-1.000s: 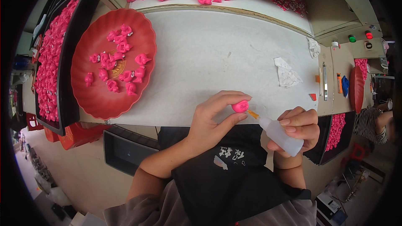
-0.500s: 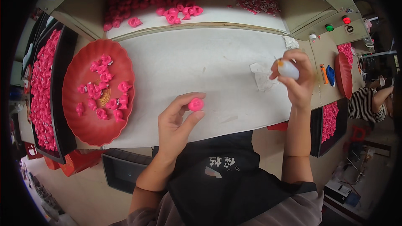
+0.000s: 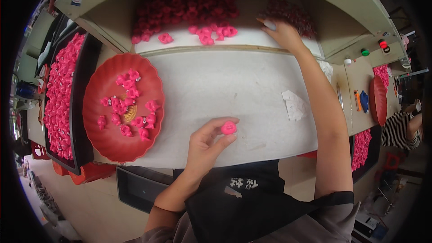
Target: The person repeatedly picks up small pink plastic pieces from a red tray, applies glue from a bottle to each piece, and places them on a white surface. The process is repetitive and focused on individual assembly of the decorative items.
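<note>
Between the thumb and fingertips of my left hand (image 3: 209, 143) is a small round pink plastic piece (image 3: 228, 128), pinched just above the near part of the white work surface (image 3: 211, 94). My right hand (image 3: 285, 35) reaches far forward into the shelf and is closed round a small white squeeze bottle (image 3: 269, 24) with an orange tip. It is beside a heap of small reddish and white parts (image 3: 292, 12); its fingers are partly hidden. To the left, a red scalloped tray (image 3: 99, 141) carries several pink figure pieces (image 3: 119, 104).
A large heap of pink pieces (image 3: 189, 6) fills the shelf's left part. A black crate of pink pieces (image 3: 60, 94) stands far left. A crumpled white paper (image 3: 294, 105) lies to the right. The shelf frame (image 3: 342, 31) arches overhead. Another person (image 3: 400, 126) sits far right.
My right hand has gone forward and leftward from over the paper into the shelf, still with the bottle. My left hand keeps the pink piece. The whole view has shifted somewhat.
</note>
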The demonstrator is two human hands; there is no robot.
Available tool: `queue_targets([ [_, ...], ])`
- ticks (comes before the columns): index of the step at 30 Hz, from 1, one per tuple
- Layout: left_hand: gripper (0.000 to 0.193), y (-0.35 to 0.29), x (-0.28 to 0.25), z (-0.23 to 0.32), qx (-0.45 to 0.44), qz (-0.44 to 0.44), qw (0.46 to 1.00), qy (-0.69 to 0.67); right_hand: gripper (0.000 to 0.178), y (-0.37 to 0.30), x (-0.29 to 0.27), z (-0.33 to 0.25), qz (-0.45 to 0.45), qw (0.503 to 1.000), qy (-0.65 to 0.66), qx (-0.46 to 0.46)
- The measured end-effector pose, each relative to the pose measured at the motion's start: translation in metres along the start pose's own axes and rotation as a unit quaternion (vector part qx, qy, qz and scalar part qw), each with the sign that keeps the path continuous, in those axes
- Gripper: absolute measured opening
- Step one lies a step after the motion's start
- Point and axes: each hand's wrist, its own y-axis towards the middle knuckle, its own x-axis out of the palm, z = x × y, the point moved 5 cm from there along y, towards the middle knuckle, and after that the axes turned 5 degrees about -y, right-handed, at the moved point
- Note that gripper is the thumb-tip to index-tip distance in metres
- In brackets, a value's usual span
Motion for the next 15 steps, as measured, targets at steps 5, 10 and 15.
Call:
queue_targets([
  [5,0.027,0.0,-0.001,0.008,0.039,-0.012,0.999,0.002,0.017,-0.027,-0.029,-0.015,0.036,0.985,0.171,0.003],
  [10,0.028,-0.004,0.008,0.007,0.038,-0.032,0.999,0.004,0.012,-0.092,-0.055,-0.033,0.013,0.951,0.297,0.086],
  [15,0.026,-0.01,0.02,0.005,0.031,-0.045,0.998,-0.017,0.012,-0.156,-0.073,-0.073,0.061,0.889,0.445,0.091],
])
